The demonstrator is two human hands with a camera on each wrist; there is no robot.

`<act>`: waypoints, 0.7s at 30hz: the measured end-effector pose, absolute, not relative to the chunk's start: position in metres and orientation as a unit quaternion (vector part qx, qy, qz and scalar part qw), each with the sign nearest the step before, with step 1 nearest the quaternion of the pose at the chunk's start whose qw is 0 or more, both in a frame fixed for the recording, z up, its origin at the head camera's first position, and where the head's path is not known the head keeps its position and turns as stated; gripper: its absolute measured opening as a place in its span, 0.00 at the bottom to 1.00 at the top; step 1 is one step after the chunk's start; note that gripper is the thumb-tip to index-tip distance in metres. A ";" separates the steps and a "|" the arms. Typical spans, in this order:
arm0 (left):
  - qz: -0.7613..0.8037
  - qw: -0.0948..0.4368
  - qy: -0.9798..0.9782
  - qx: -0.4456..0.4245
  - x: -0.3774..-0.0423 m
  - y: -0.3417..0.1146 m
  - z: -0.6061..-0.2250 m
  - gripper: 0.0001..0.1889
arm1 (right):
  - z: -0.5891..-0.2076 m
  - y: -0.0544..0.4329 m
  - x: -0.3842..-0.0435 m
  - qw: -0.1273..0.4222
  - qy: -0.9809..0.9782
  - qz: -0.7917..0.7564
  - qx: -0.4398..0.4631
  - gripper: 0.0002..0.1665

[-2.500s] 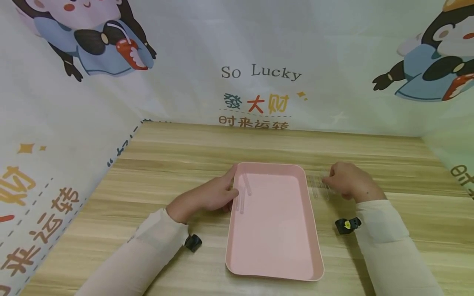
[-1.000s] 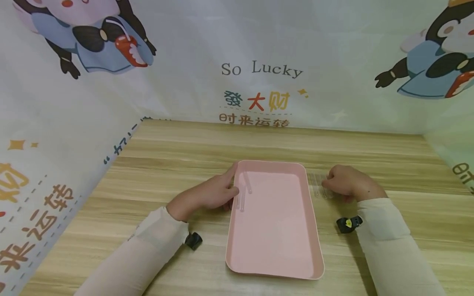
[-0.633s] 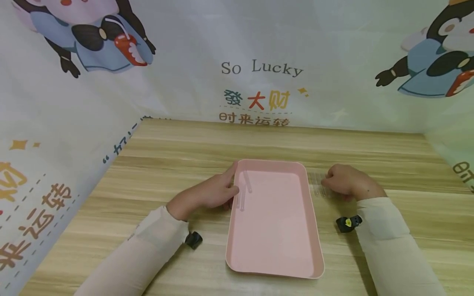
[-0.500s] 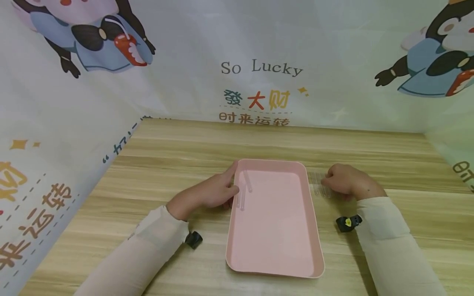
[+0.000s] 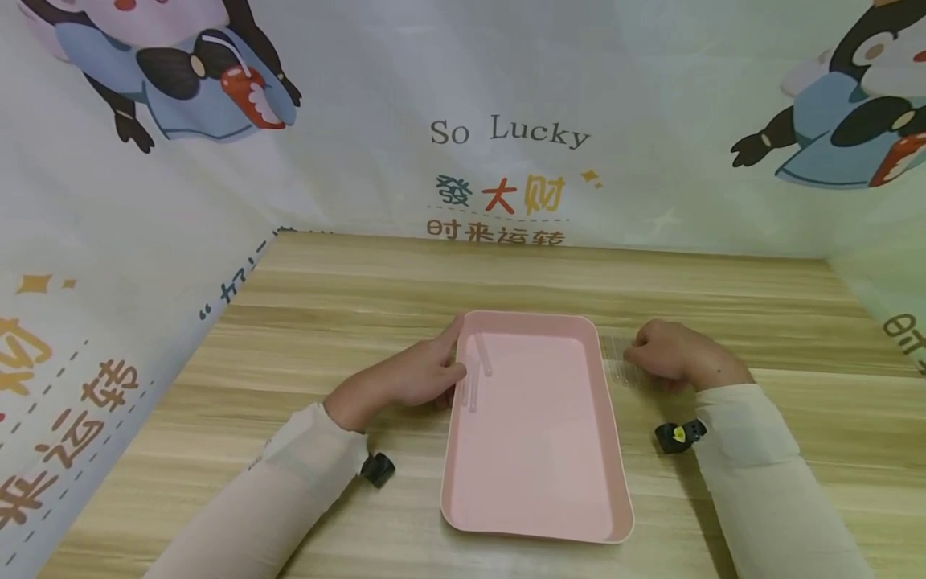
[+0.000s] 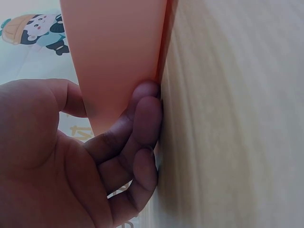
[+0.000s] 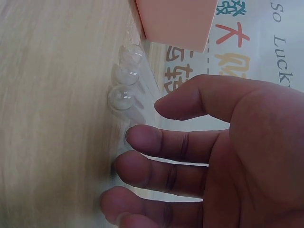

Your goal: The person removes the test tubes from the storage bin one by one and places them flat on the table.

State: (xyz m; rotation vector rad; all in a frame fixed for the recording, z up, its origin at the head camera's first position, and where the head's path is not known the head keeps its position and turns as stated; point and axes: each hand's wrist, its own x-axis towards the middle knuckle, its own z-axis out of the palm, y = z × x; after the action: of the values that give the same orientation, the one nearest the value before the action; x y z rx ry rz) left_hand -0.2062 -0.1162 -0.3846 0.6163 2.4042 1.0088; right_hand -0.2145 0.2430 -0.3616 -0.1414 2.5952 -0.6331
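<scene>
A pink tray [image 5: 535,426] stands on the table, and my left hand [image 5: 415,374] grips its left side. The left wrist view shows the thumb over the rim and the curled fingers [image 6: 148,118] against the outer wall. Inside the tray, by the left wall, lie a few clear test tubes [image 5: 473,390]. More clear test tubes [image 5: 616,362] lie side by side on the table, just right of the tray. My right hand [image 5: 673,354] is beside them; in the right wrist view its fingers [image 7: 142,137] reach against the row of rounded tube ends [image 7: 122,97], with the thumb held apart.
The wooden table [image 5: 347,289] runs back to a printed cloth backdrop [image 5: 506,72] with cartoon figures and lettering. More of the same cloth [image 5: 94,322] hangs along the left side. A black strap device [image 5: 680,437] sits at the right wrist.
The test tubes on the table have shifted slightly left, closer together and nearer the tray, and my right hand has moved slightly left with them. My left hand stays on the tray.
</scene>
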 end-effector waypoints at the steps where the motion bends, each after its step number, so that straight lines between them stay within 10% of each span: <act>1: 0.365 0.228 0.875 0.223 -0.207 -0.116 -0.385 0.44 | -0.361 0.243 -0.214 0.230 0.944 -0.230 -0.051 0.18; 21: 0.366 0.226 0.874 0.225 -0.207 -0.117 -0.386 0.44 | -0.354 0.238 -0.213 0.174 0.961 -0.203 -0.068 0.15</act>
State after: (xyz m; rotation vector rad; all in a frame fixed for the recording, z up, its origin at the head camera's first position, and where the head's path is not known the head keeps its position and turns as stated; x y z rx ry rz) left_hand -0.2066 -0.1165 -0.3865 0.6212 2.4096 1.0096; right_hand -0.2125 0.2381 -0.3543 -0.1936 2.7246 -0.5756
